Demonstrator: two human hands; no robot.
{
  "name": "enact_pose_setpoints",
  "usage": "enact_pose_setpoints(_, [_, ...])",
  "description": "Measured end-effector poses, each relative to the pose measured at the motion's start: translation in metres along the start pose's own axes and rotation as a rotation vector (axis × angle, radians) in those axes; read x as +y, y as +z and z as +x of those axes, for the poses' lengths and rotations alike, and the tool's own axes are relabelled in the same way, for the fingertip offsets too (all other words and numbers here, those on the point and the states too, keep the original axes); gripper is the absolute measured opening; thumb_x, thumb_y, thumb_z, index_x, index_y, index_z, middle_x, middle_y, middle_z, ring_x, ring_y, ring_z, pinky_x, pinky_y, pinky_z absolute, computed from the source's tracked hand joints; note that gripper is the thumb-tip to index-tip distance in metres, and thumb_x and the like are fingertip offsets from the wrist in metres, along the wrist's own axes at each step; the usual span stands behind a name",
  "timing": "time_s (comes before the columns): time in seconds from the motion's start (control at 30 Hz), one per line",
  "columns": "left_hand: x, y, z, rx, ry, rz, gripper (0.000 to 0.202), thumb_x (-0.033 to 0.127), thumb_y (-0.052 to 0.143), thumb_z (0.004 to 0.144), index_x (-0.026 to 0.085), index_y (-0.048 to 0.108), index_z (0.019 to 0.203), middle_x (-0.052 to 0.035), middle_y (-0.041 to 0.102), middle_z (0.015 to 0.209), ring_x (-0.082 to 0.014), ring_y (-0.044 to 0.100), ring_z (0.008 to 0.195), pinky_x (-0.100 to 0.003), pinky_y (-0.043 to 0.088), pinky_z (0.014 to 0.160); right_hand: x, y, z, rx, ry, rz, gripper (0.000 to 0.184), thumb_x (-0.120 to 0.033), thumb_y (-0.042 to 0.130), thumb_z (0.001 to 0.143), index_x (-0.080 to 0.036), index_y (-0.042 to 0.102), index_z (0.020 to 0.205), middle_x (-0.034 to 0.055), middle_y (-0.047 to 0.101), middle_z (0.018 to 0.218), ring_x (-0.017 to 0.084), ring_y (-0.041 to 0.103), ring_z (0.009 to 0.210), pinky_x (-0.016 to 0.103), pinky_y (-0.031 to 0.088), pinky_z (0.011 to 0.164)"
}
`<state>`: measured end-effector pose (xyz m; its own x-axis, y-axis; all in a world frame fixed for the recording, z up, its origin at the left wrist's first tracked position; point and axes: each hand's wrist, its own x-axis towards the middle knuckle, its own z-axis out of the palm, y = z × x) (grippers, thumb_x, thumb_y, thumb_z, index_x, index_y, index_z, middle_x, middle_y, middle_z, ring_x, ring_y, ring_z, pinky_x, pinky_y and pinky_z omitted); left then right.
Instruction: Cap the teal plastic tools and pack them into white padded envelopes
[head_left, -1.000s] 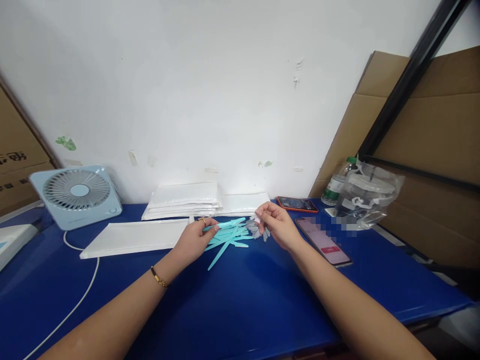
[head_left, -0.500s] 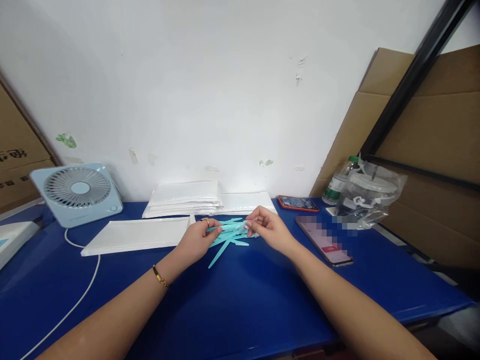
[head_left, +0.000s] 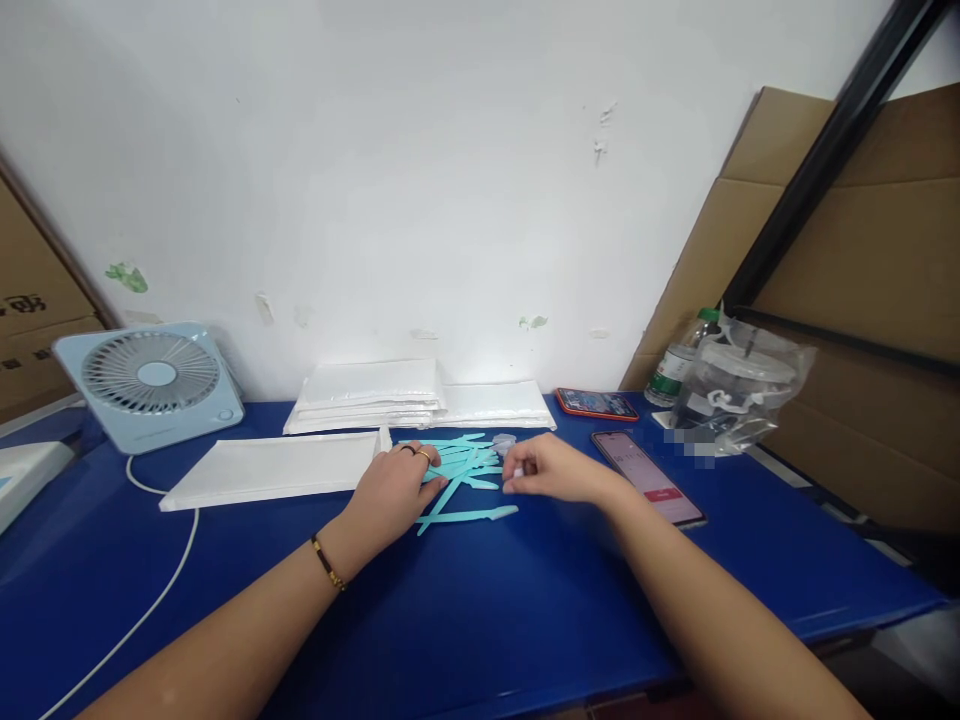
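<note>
A loose pile of thin teal plastic sticks (head_left: 463, 460) lies on the blue table (head_left: 480, 610) in front of me. My left hand (head_left: 391, 490), with rings and a gold bracelet on the wrist, rests at the pile's left end, fingers curled and pinching the sticks there. One teal stick (head_left: 472, 515) lies apart, nearer to me, between both hands. My right hand (head_left: 544, 470) is low on the table just right of the pile, fingertips pinched together. Some small clear pieces (head_left: 502, 441) lie just above it. What the right fingers hold is hidden.
Flat white packets (head_left: 270, 468) and a stack of them (head_left: 367, 395) lie behind the pile. A small blue fan (head_left: 150, 380) with a white cable (head_left: 161, 585) stands left. Two phones (head_left: 649, 478) (head_left: 596, 403), a bottle (head_left: 675, 370) and a clear bag (head_left: 739, 385) are right, with cardboard behind.
Both hands have come down from above the pile to the table. A single teal stick now lies apart in front of the pile. My right hand moved down and its fingers closed.
</note>
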<state>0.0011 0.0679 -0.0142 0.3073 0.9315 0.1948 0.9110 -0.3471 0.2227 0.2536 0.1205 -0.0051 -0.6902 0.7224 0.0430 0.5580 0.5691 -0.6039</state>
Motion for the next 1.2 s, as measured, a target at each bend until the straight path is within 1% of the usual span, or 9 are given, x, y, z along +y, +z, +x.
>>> enact_pose_setpoints(0.07, [-0.005, 0.002, 0.003, -0.032, 0.003, 0.028, 0.020, 0.033, 0.048, 0.085, 0.019, 0.061, 0.089, -0.0068, 0.064, 0.093, -0.0216, 0.057, 0.088, -0.031, 0.041, 0.074, 0.008, -0.007, 0.000, 0.127, 0.017, -0.109, 0.012, -0.025, 0.058, 0.078, -0.017, 0.068, 0.081, 0.0007, 0.063, 0.071, 0.011, 0.055, 0.061, 0.021, 0.038, 0.056])
enact_pose_setpoints(0.13, [-0.007, 0.003, 0.005, -0.075, -0.001, 0.058, 0.017, 0.030, 0.048, 0.084, 0.018, 0.061, 0.083, -0.0060, 0.064, 0.089, -0.0204, 0.058, 0.085, -0.030, 0.040, 0.071, 0.017, -0.013, 0.000, 0.202, 0.021, -0.213, 0.012, -0.018, 0.057, 0.077, -0.018, 0.068, 0.082, 0.0021, 0.064, 0.077, 0.012, 0.055, 0.064, 0.022, 0.038, 0.060])
enact_pose_setpoints(0.2, [-0.008, 0.003, 0.006, -0.080, 0.003, 0.092, 0.019, 0.028, 0.045, 0.086, 0.018, 0.060, 0.081, -0.0057, 0.065, 0.085, -0.0193, 0.058, 0.080, -0.030, 0.040, 0.067, 0.024, -0.014, 0.001, 0.201, 0.007, -0.271, 0.015, -0.015, 0.061, 0.073, -0.019, 0.068, 0.085, 0.0030, 0.063, 0.083, 0.013, 0.056, 0.069, 0.022, 0.039, 0.063])
enact_pose_setpoints(0.3, [-0.007, 0.002, 0.006, -0.041, 0.029, 0.140, 0.027, 0.027, 0.037, 0.090, 0.017, 0.059, 0.079, -0.0061, 0.064, 0.080, -0.0188, 0.058, 0.075, -0.030, 0.038, 0.065, 0.027, -0.010, 0.003, 0.140, -0.035, -0.292, 0.020, -0.016, 0.066, 0.069, -0.020, 0.067, 0.088, 0.0037, 0.061, 0.089, 0.015, 0.056, 0.076, 0.023, 0.040, 0.068])
enact_pose_setpoints(0.43, [-0.009, 0.000, 0.006, -0.001, 0.041, 0.136, 0.030, 0.027, 0.033, 0.092, 0.017, 0.056, 0.076, -0.0062, 0.063, 0.077, -0.0188, 0.057, 0.074, -0.030, 0.037, 0.066, 0.024, -0.003, 0.007, 0.127, -0.044, -0.265, 0.012, -0.016, 0.062, 0.073, -0.019, 0.065, 0.084, 0.0046, 0.060, 0.092, 0.014, 0.056, 0.077, 0.023, 0.040, 0.069])
enact_pose_setpoints(0.6, [-0.012, -0.002, 0.007, 0.012, 0.000, 0.069, 0.026, 0.026, 0.032, 0.092, 0.019, 0.051, 0.076, -0.0032, 0.061, 0.073, -0.0172, 0.056, 0.067, -0.028, 0.035, 0.062, 0.021, -0.003, 0.007, 0.221, 0.024, -0.135, 0.011, -0.026, 0.059, 0.080, -0.018, 0.061, 0.087, 0.0009, 0.061, 0.074, 0.011, 0.052, 0.062, 0.022, 0.038, 0.059])
enact_pose_setpoints(0.77, [-0.011, -0.003, 0.007, -0.017, -0.026, -0.003, 0.022, 0.024, 0.033, 0.091, 0.019, 0.047, 0.075, -0.0013, 0.061, 0.073, -0.0164, 0.055, 0.066, -0.028, 0.033, 0.061, 0.019, -0.001, 0.009, 0.318, 0.029, 0.111, 0.024, -0.039, 0.063, 0.077, -0.016, 0.061, 0.080, 0.0007, 0.060, 0.063, 0.010, 0.052, 0.055, 0.021, 0.038, 0.052])
enact_pose_setpoints(0.93, [-0.010, -0.003, 0.008, -0.018, -0.037, -0.046, 0.020, 0.024, 0.034, 0.090, 0.020, 0.047, 0.076, -0.0009, 0.061, 0.074, -0.0162, 0.054, 0.065, -0.027, 0.032, 0.060, 0.018, 0.004, 0.012, 0.269, 0.050, 0.399, 0.034, -0.045, 0.069, 0.070, -0.014, 0.061, 0.082, 0.0022, 0.063, 0.063, 0.010, 0.056, 0.053, 0.022, 0.044, 0.050])
enact_pose_setpoints(1.2, [-0.007, 0.001, 0.007, 0.003, 0.089, -0.137, 0.023, 0.028, 0.035, 0.090, 0.020, 0.054, 0.079, -0.0011, 0.062, 0.074, -0.0160, 0.055, 0.070, -0.026, 0.035, 0.063, 0.007, 0.015, 0.014, 0.207, 0.025, 0.543, 0.032, -0.041, 0.073, 0.067, -0.014, 0.060, 0.079, -0.0015, 0.059, 0.058, 0.010, 0.054, 0.052, 0.021, 0.041, 0.050])
